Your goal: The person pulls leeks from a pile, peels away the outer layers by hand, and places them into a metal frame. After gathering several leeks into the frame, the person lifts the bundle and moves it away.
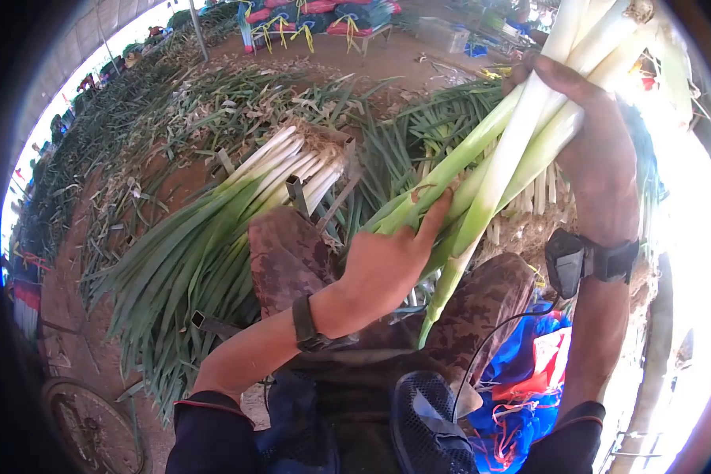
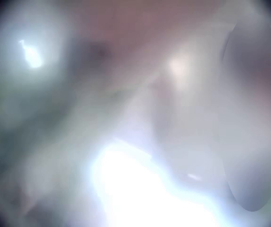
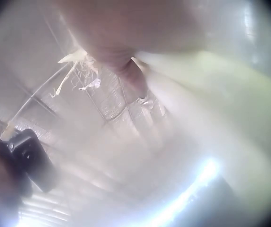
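In the head view several thick green onions (image 1: 502,174) slant across in front of me, white ends at upper right and green ends at lower left. My right hand (image 1: 592,126) grips their white shafts, the thumb laid across them. Lower down, my left hand (image 1: 383,265) holds the green part, its index finger stretched along the stalks and its other fingers mostly hidden. The right wrist view has pale stalks (image 3: 206,90) running from beneath the right hand (image 3: 121,33), with stringy roots (image 3: 81,61) beside it. The left wrist view is a blur.
A bundle of green onions (image 1: 253,178) lies to my left among metal uprights (image 1: 296,193). Behind the held stalks are more green onions (image 1: 442,118). A blue and red net bag (image 1: 521,379) lies by my leg. Tied bags (image 1: 316,16) are stacked on a far bench.
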Available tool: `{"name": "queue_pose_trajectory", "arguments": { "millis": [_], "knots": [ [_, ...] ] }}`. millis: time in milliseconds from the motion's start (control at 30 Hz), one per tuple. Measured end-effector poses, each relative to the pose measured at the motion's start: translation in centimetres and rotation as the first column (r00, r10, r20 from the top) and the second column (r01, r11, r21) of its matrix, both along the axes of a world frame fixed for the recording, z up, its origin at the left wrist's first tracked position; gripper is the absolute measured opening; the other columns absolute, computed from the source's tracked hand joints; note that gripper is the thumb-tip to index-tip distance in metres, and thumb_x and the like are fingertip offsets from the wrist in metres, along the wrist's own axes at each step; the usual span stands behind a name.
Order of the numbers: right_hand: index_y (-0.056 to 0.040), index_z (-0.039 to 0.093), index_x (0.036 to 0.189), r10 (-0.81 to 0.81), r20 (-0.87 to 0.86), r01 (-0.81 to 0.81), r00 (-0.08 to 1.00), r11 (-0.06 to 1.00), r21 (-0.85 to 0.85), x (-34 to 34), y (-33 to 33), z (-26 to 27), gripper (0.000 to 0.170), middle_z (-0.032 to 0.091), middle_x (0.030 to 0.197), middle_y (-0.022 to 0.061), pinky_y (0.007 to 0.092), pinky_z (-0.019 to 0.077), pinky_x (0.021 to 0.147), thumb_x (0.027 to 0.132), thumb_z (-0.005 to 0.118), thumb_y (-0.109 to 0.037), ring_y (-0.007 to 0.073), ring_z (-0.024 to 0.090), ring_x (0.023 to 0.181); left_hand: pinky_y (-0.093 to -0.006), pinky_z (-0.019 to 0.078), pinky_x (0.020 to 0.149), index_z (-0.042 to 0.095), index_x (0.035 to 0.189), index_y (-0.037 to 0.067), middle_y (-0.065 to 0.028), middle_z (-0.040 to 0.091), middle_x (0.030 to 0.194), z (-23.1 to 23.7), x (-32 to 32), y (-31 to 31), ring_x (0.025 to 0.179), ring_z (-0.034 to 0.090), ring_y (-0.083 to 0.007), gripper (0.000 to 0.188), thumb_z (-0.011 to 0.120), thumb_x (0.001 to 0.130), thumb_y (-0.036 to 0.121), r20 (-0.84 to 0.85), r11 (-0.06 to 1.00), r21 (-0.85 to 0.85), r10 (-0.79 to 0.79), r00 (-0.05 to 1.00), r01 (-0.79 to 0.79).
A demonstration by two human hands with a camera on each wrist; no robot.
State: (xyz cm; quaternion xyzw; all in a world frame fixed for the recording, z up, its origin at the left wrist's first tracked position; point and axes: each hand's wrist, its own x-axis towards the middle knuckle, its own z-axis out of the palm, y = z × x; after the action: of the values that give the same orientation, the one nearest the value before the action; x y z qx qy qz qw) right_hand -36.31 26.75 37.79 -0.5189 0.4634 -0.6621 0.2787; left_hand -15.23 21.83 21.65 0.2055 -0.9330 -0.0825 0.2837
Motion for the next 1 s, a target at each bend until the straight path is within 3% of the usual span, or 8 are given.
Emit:
{"name": "queue_pose_trajectory", "arguments": {
  "millis": [100, 433, 567, 600, 633, 667, 733, 1000],
  "knots": [
    [0.0027, 0.068, 0.109, -0.229, -0.369, 0.206, 0.901, 0.973, -0.100, 0.2, 0.4, -1.0, 0.026, 0.069, 0.103, 0.0163, 0.0326, 0.0533, 0.089, 0.087, 0.067, -0.011, 0.0246, 0.066, 0.097, -0.0367, 0.0467, 0.045, 0.048, 0.133, 0.006, -0.0076, 0.065, 0.078, -0.8, -0.5, -0.4, 0.059, 0.065, -0.0260, 0.057, 0.064, 0.078, 0.007, 0.149, 0.994, -0.097, 0.069, 0.986, -0.055],
    [0.0041, 0.068, 0.109, -0.089, 0.070, 0.092, 0.994, 0.995, -0.038, -1.8, 1.4, -1.3, 0.030, 0.068, 0.104, 0.0178, 0.0352, 0.0522, 0.091, 0.086, 0.068, -0.014, 0.0247, 0.066, 0.099, -0.0408, 0.0501, 0.050, 0.062, 0.095, 0.001, -0.0130, 0.064, 0.066, -7.3, 0.4, -2.7, 0.061, 0.067, -0.0305, 0.017, 0.061, 0.079, 0.006, 0.457, 0.999, -0.008, -0.027, 0.889, 0.035],
    [0.0069, 0.067, 0.108, -0.317, -0.173, 0.314, 0.933, 0.948, -0.044, -0.2, 1.9, -2.2, 0.033, 0.069, 0.100, 0.0188, 0.0354, 0.0513, 0.092, 0.085, 0.070, -0.016, 0.0233, 0.066, 0.098, -0.0325, 0.0474, 0.046, 0.062, 0.097, 0.001, -0.0080, 0.063, 0.060, -5.6, -0.9, -3.0, 0.053, 0.064, -0.0202, 0.013, 0.060, 0.085, 0.006, 0.073, 0.992, 0.076, 0.098, 0.993, -0.103],
    [0.0069, 0.067, 0.108, -0.315, -0.172, 0.313, 0.933, 0.949, -0.044, 0.2, 2.0, -2.4, 0.033, 0.069, 0.100, 0.0188, 0.0354, 0.0513, 0.092, 0.085, 0.070, -0.016, 0.0233, 0.066, 0.098, -0.0280, 0.0443, 0.043, 0.062, 0.098, 0.002, -0.0038, 0.061, 0.060, -3.2, -1.1, -2.9, 0.050, 0.059, -0.0140, 0.012, 0.061, 0.088, 0.009, -0.108, 0.739, 0.670, 0.007, 0.994, 0.067],
    [0.0079, 0.066, 0.107, -0.309, -0.162, 0.311, 0.937, 0.950, -0.017, 0.5, 2.1, -2.7, 0.033, 0.069, 0.099, 0.0187, 0.0355, 0.0521, 0.090, 0.084, 0.071, -0.016, 0.0232, 0.066, 0.095, -0.0234, 0.0413, 0.041, 0.061, 0.100, 0.003, 0.0005, 0.059, 0.060, -1.9, -1.4, -3.0, 0.047, 0.055, -0.0079, 0.012, 0.062, 0.092, 0.012, -0.302, 0.171, 0.942, 0.048, 0.952, 0.290],
    [0.0089, 0.066, 0.106, -0.303, -0.152, 0.308, 0.941, 0.951, 0.011, 0.7, 2.1, -3.0, 0.034, 0.069, 0.098, 0.0187, 0.0356, 0.0528, 0.088, 0.083, 0.072, -0.016, 0.0232, 0.067, 0.092, -0.0234, 0.0413, 0.041, 0.061, 0.100, 0.003, 0.0005, 0.059, 0.060, -1.7, -1.8, -3.5, 0.047, 0.055, -0.0079, 0.012, 0.062, 0.092, 0.012, -0.303, 0.171, 0.942, 0.051, 0.952, 0.290],
    [0.0089, 0.066, 0.106, -0.265, -0.004, 0.265, 0.964, 0.962, 0.061, 1.0, 2.1, -3.9, 0.035, 0.069, 0.097, 0.0184, 0.0355, 0.0527, 0.088, 0.083, 0.072, -0.016, 0.0238, 0.067, 0.091, -0.0180, 0.0347, 0.037, 0.061, 0.103, 0.003, 0.0046, 0.055, 0.062, -2.0, -2.5, -4.3, 0.044, 0.046, -0.0018, 0.016, 0.063, 0.095, 0.017, -0.556, -0.383, 0.718, 0.186, 0.810, 0.581],
    [0.0096, 0.039, 0.132, -0.169, 0.212, 0.148, 0.963, 0.983, 0.113, 1.5, 2.6, -4.9, 0.058, 0.057, 0.106, 0.0130, 0.0482, 0.0492, 0.099, 0.083, 0.065, -0.005, 0.0260, 0.060, 0.104, -0.0201, 0.0388, 0.041, 0.064, 0.101, 0.001, 0.0015, 0.060, 0.066, -5.2, -5.4, -3.9, 0.043, 0.047, -0.0058, 0.013, 0.061, 0.094, 0.011, -0.449, -0.448, 0.618, 0.474, 0.757, 0.646]
  ]
}}
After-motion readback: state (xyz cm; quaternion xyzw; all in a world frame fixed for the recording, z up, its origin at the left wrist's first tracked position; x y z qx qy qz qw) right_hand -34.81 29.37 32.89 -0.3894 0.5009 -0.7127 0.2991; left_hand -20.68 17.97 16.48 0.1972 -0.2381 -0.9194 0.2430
